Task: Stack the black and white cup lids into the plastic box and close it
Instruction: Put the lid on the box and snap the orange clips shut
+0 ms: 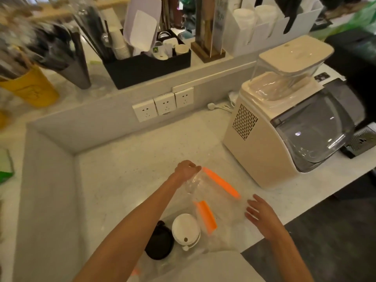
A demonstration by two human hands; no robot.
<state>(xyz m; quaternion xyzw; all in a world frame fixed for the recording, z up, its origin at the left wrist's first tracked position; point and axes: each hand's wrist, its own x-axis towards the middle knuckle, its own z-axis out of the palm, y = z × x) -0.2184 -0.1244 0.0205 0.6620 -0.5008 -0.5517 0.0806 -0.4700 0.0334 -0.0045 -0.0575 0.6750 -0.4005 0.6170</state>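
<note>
A clear plastic box lid (215,190) with orange clips is tilted up over the counter. My left hand (187,168) pinches its far left corner. My right hand (261,213) hovers by its right side, fingers spread, holding nothing. Below the lid, near the counter's front edge, a white cup lid (185,227) lies next to a black cup lid (159,241). They seem to rest in the clear plastic box (205,247), whose walls are hard to make out. A second orange clip (205,216) shows beside the white lid.
A cream ice maker (284,127) stands at the right on the white counter (126,169). A raised ledge with wall sockets (162,105) runs behind, holding a black organiser (146,66), cups and a yellow tub (30,86). The counter edge drops to dark floor at right.
</note>
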